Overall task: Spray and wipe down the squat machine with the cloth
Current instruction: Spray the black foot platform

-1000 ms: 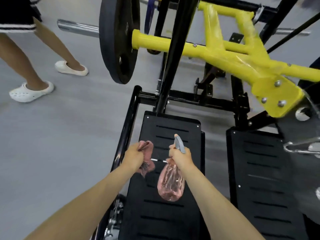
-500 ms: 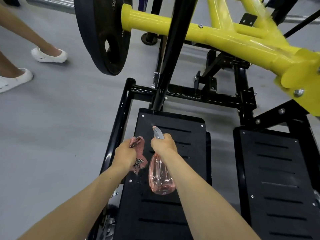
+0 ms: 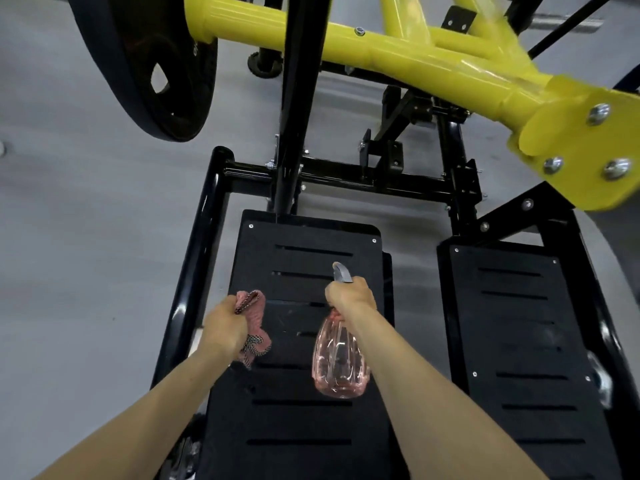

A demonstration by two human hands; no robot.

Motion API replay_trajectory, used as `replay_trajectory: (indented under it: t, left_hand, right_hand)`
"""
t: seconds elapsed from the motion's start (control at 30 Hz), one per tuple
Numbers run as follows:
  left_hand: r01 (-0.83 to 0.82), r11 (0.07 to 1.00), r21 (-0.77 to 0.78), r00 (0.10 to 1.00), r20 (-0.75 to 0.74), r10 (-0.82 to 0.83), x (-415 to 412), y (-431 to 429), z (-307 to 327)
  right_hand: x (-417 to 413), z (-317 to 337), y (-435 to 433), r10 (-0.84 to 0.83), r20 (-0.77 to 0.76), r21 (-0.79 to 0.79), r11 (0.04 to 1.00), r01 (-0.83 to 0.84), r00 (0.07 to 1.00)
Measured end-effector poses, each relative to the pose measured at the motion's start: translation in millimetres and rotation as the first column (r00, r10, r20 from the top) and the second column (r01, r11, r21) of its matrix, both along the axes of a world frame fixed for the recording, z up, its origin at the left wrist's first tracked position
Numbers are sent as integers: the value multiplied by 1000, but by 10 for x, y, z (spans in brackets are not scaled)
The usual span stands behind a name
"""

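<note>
Over the footplate (image 3: 304, 237) my hands have parted: right hand (image 3: 351, 295) grips the bottle (image 3: 339, 365), left hand (image 3: 224, 325) the cloth (image 3: 255, 311); wiping likely next.

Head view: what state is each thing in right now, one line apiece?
left hand: fingers curled round the cloth.
cloth: bunched, ends hanging from the fist.
right hand: grips the spray bottle's head.
spray bottle: nozzle aimed forward, body hanging below the hand.
first footplate: under both hands.
second footplate: neither hand over it.
weight plate: mounted on the yellow arm, off the floor.
</note>
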State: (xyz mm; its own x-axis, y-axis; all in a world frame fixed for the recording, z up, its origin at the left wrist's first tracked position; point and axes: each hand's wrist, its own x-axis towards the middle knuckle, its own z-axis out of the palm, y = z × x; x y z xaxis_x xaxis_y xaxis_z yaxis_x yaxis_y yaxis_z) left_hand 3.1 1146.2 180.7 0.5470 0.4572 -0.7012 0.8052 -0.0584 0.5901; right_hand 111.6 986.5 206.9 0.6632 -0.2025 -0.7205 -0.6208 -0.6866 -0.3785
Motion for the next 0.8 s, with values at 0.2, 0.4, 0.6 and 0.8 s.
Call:
replay_trajectory:
  t: [0.2,0.4,0.6,0.8]
  left_hand:
    - [54,999,-1,999,-1,-54,14,-283,-72]
    - [39,999,-32,999,-18,-40,-62,-353,-74]
    - [-125,988,93,988,-78,132,-572,-107,11]
    - [-221,973,70,958,-172,230,-1137,93,-1]
  right_hand:
    - [-11,-51,-411,-147,48,-53,987,150,988]
    - [-293,128,-406,-14,-99,-25,1000,12,995]
    - [-731,177,146,203,-82,57,978,-199,976]
    - [-1161,83,408,129,-183,101,989,-112,975]
